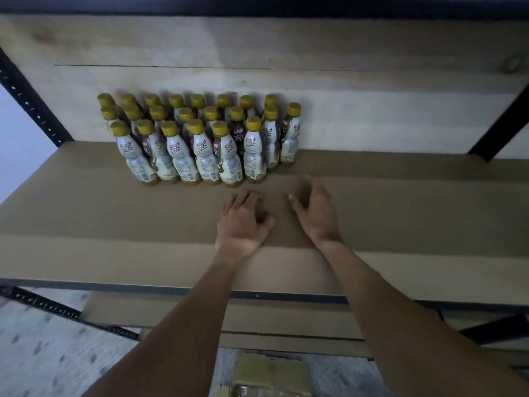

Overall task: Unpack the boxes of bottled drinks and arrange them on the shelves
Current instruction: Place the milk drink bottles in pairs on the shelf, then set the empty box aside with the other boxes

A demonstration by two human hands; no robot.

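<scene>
Bottles (200, 138): three yellow-capped rows upright at back left of shelf (86, 210); left hand (243, 219) and right hand (315, 210) empty, fingers slack, near front row; box (272, 373) below; stocking apparently mid-way, next move likely fetching more bottles from it.

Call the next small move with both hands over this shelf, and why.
Likely draw both down to the box below to fetch more. The left hand and right hand hold nothing, the bottles stand grouped at the back left of the shelf, and there is bare board to their right.
</scene>
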